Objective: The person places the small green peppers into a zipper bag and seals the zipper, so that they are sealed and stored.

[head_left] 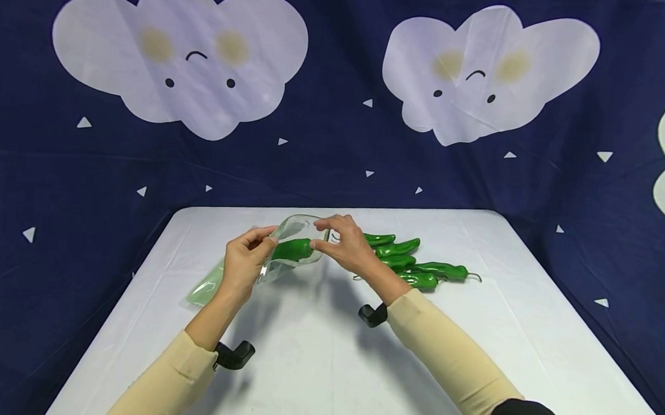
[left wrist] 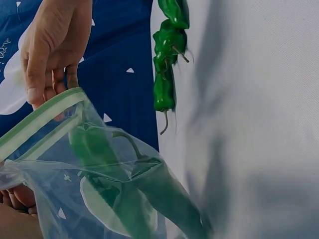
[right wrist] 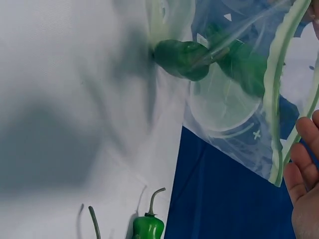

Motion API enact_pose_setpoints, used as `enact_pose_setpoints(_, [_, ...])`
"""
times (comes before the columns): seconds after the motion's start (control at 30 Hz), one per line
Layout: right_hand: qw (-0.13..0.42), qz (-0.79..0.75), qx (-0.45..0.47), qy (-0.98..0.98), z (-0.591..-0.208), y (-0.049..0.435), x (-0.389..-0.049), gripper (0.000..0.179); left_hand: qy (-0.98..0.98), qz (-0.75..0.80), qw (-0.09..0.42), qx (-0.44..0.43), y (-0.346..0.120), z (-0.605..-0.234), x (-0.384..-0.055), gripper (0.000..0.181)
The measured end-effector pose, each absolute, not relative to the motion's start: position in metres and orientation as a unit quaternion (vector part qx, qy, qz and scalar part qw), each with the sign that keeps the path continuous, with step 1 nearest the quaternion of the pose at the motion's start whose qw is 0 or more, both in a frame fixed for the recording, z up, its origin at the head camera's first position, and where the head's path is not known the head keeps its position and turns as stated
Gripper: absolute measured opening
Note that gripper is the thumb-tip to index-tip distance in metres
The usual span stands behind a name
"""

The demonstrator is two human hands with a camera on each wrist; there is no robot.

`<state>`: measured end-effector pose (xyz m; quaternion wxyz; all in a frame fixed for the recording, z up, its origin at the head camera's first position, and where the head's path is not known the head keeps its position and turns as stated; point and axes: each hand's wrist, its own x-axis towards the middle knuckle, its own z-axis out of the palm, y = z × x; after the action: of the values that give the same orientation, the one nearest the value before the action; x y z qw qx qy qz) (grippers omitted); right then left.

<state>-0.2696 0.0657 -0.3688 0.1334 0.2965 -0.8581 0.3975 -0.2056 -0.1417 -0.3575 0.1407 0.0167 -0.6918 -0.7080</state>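
A clear zip bag with a pale green strip (left wrist: 40,124) is held up with its mouth spread. My left hand (head_left: 242,259) pinches the bag's rim on the left. At the mouth's right side is my right hand (head_left: 345,241), its thumb and index finger apart, the thumb by the end of a green pepper (head_left: 292,249) inside the bag. Through the plastic, the left wrist view shows that pepper beside another pepper (left wrist: 167,186) with a curved stem. In the right wrist view, the right hand's fingers (right wrist: 304,164) curve loosely beside the bag's strip.
Several loose green peppers (head_left: 398,247) lie on the white table (head_left: 316,366), right of the bag and partly behind the right hand. One pepper (head_left: 442,271) points its stem right. A dark blue cloth (head_left: 334,152) with clouds hangs beyond the table's far edge.
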Motion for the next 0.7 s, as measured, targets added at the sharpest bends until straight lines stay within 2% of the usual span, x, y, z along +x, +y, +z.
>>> enact_pose_setpoints(0.43, [0.119, 0.424, 0.267, -0.857, -0.367, 0.088, -0.262, 0.039, -0.69, -0.71, 0.138, 0.028, -0.141, -0.356, -0.206, 0.026])
enact_pose_setpoints(0.7, [0.092, 0.44, 0.246, -0.859, -0.369, 0.105, -0.254, 0.042, -0.694, -0.706, 0.138, 0.03, -0.143, -0.357, -0.206, 0.025])
